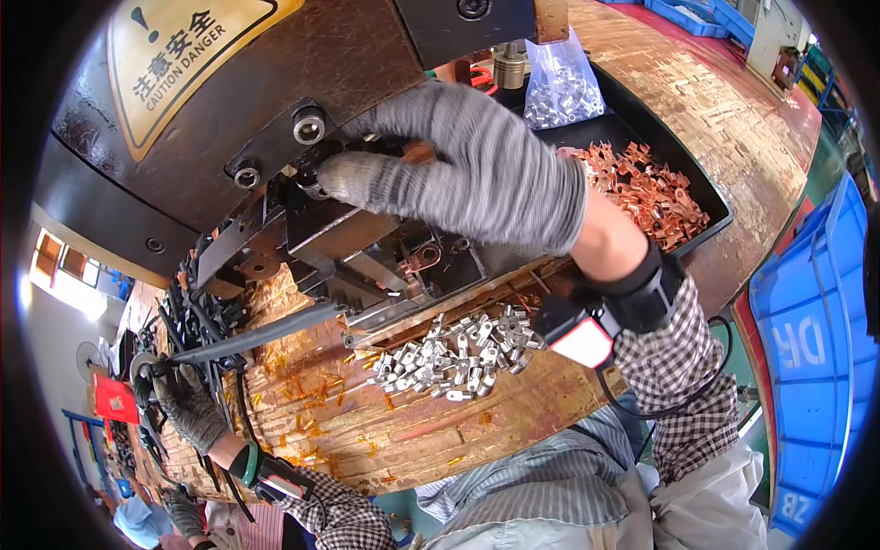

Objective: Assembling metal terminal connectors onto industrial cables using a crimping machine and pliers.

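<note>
My right hand (477, 170), in a grey striped glove, reaches into the dark metal press (275, 82). Its thumb and fingers close together by the bolts at the die, and whatever lies between them is hidden. A copper ring terminal (422, 259) rests on the machine's lower block, below that hand. At the far left, my left hand (191, 408), gloved too, has its fingers closed around a thick black cable (261, 337) near the bench edge. That cable runs rightward to the foot of the press. Silver cable lugs (458, 353) lie heaped on the wooden bench just below the machine.
A black tray (720, 215) at the right holds copper terminals (655, 197) and a clear bag of silver lugs (564, 87). Blue crates (807, 339) stand right of the bench. Black cables (197, 312) pile up at left. Another person's gloved hand (181, 513) shows lower left.
</note>
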Demonstrator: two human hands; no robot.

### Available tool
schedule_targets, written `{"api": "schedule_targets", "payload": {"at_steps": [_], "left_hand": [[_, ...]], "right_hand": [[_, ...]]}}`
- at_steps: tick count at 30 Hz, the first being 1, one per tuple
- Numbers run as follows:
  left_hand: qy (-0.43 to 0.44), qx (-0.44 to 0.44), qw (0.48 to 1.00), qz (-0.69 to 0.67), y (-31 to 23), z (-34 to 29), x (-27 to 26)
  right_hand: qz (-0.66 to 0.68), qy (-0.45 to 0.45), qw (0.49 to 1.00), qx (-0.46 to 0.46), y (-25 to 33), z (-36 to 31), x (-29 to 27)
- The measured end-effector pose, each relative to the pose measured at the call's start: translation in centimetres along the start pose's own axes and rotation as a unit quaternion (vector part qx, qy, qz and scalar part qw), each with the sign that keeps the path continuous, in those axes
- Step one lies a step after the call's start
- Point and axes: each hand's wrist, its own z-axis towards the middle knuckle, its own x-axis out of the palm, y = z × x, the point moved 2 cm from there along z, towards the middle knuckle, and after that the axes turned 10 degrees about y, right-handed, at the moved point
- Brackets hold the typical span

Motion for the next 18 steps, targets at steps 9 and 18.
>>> {"api": "schedule_targets", "payload": {"at_steps": [9,18], "left_hand": [[-0.026,-0.027,0.998,-0.045,-0.1,0.3,0.3],[0.004,-0.014,1.0,0.001,-0.6,0.1,-1.6]], "right_hand": [[0.05,0.048,0.997,0.029,0.5,2.3,0.4],[0.12,0.158,0.975,-0.098,-2.2,1.7,-0.2]]}}
